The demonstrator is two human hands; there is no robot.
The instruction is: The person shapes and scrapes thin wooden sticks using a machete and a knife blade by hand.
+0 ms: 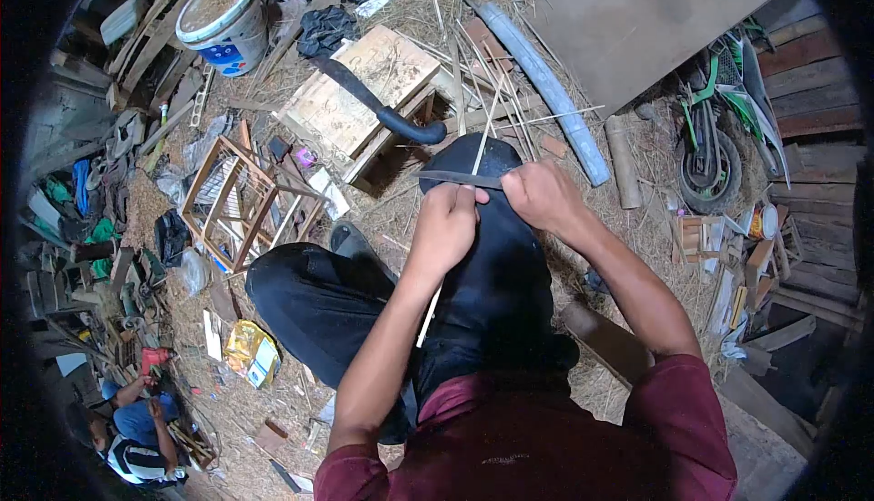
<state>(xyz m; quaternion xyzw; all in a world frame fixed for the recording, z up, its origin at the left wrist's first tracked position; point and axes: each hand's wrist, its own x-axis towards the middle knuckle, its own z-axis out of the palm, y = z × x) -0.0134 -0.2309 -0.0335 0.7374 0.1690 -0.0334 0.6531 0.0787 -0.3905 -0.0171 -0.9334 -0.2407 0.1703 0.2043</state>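
Observation:
A knife (446,176) lies crosswise above my thigh, its blade pointing left. My right hand (539,193) is closed round the knife's handle end. Beside it, my left hand (448,219) is closed on a thin pale stick (427,321), which runs under the fingers and crosses the blade. The stick's upper part slants up past my knee. Both hands rest close together over the dark trousers, nearly touching.
A wooden block bench (364,91) carries a large dark-handled blade (350,86). Around it are a bucket (218,32), a wooden frame (232,196), a grey pipe (546,91) and a small green motorbike (710,137). Another person (137,419) sits at the lower left.

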